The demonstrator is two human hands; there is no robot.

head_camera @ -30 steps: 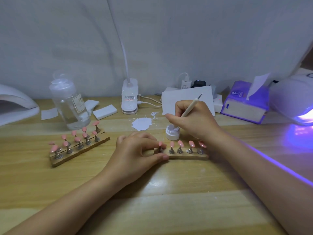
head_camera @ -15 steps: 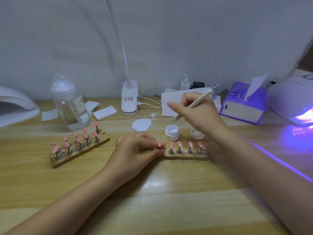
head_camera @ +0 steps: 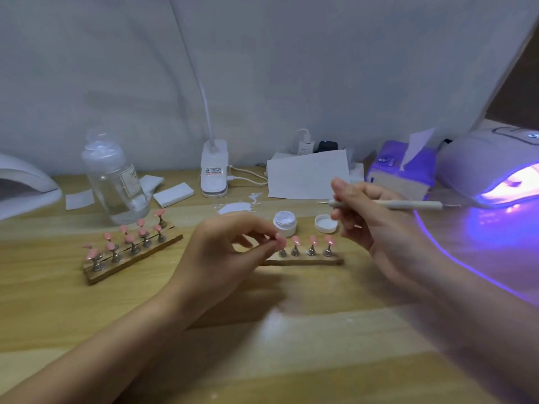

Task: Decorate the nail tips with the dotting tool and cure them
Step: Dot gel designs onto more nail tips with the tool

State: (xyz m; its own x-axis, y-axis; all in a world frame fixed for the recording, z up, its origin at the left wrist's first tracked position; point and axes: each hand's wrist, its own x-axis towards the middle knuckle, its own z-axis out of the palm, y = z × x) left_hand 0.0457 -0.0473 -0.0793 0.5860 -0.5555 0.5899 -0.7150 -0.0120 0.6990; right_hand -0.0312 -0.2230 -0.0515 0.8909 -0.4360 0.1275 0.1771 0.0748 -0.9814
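Right grip (head_camera: 376, 217) around level dotting tool (head_camera: 408, 204)

Light wood surface (head_camera: 87, 310), pretty busy. Just past the left hand (head_camera: 221, 255) sits a short wooden rack (head_camera: 303, 260) of pink tips, with an open white jar (head_camera: 285, 223) and its lid (head_camera: 326, 223) behind. Off to that hand's left there's a longer rack (head_camera: 131, 258) and a clear bottle (head_camera: 116, 182). Beyond the right hand (head_camera: 376, 220), a glowing nail lamp (head_camera: 493, 167) and a tissue box (head_camera: 399, 173).
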